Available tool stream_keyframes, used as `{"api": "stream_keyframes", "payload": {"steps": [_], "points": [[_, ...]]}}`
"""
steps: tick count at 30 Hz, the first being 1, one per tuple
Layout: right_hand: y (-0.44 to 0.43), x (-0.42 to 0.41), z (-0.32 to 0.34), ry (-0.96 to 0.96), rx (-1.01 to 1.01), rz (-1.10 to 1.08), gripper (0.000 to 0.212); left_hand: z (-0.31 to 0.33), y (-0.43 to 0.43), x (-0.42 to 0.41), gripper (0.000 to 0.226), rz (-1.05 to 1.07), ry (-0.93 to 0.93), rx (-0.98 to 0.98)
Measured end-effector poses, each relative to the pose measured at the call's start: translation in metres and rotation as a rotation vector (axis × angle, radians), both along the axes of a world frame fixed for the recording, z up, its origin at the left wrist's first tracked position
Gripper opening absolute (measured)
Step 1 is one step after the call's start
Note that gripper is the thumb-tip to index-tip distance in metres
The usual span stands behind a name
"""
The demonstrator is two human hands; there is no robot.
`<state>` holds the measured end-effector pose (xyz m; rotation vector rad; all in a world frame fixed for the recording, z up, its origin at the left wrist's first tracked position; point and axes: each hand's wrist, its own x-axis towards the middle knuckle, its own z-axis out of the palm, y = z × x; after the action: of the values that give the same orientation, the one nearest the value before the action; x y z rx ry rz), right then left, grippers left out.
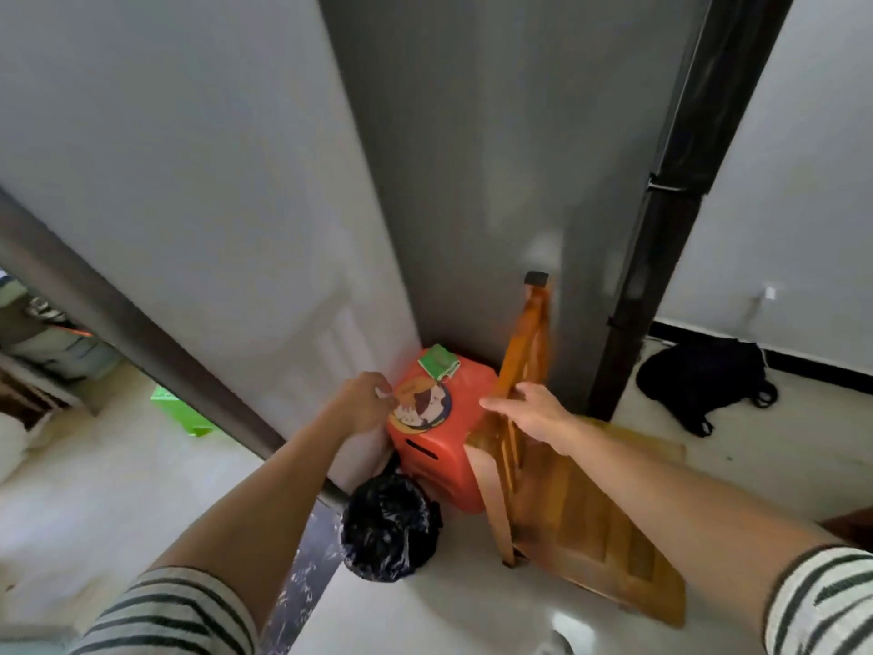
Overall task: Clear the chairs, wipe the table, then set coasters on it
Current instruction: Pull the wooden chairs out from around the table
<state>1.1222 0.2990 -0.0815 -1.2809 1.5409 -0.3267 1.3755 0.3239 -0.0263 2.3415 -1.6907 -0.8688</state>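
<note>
A folded wooden chair (562, 503) leans against the grey fridge (496, 182). My right hand (529, 413) lies with straight fingers on its upper frame. To its left stands an orange plastic stool (449, 446) with a round cartoon sticker and a small green packet (439, 362) on top. My left hand (366, 399) is curled at the stool's left edge and pinches something small and pale; what it is I cannot tell.
A bin lined with a black bag (387, 527) sits in front of the stool. A white door (189, 205) stands on the left with a dark frame. A black backpack (704, 378) lies on the floor at the right wall. A green box (182, 411) lies beyond the doorway.
</note>
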Motion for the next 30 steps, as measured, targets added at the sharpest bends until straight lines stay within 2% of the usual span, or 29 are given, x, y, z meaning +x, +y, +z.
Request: {"api": "stream_keyframes", "payload": {"steps": [3, 8, 10, 12, 15, 19, 22, 25, 28, 30], "points": [[-0.010, 0.009, -0.015, -0.022, 0.057, 0.007, 0.086, -0.006, -0.048, -0.003, 0.030, -0.045, 0.032, 0.022], [-0.025, 0.017, -0.033, -0.016, 0.149, -0.035, 0.114, -0.017, -0.114, -0.015, 0.027, -0.203, 0.009, 0.090], [-0.030, 0.016, -0.033, -0.027, 0.194, -0.048, 0.103, -0.029, -0.142, -0.019, 0.017, -0.211, 0.068, 0.075], [-0.027, 0.018, -0.029, -0.063, 0.218, -0.062, 0.082, -0.047, -0.169, -0.025, 0.007, -0.240, 0.117, 0.084], [-0.021, 0.021, -0.027, -0.090, 0.218, -0.120, 0.040, -0.057, -0.198, -0.045, 0.020, -0.381, 0.190, 0.103], [-0.018, 0.022, -0.016, -0.082, 0.237, -0.138, 0.031, -0.051, -0.225, -0.081, 0.054, -0.468, 0.280, 0.088], [-0.010, 0.021, -0.011, -0.039, 0.262, -0.143, 0.027, -0.048, -0.234, -0.103, 0.066, -0.462, 0.326, 0.062], [0.010, 0.011, -0.010, -0.036, 0.301, -0.178, 0.038, -0.043, -0.236, -0.130, 0.062, -0.399, 0.401, 0.027], [0.040, -0.008, -0.008, -0.035, 0.354, -0.179, 0.080, -0.045, -0.223, -0.155, 0.048, -0.430, 0.430, 0.035], [0.062, -0.024, -0.004, -0.010, 0.392, -0.194, 0.093, -0.047, -0.206, -0.166, 0.045, -0.475, 0.399, 0.036]]}}
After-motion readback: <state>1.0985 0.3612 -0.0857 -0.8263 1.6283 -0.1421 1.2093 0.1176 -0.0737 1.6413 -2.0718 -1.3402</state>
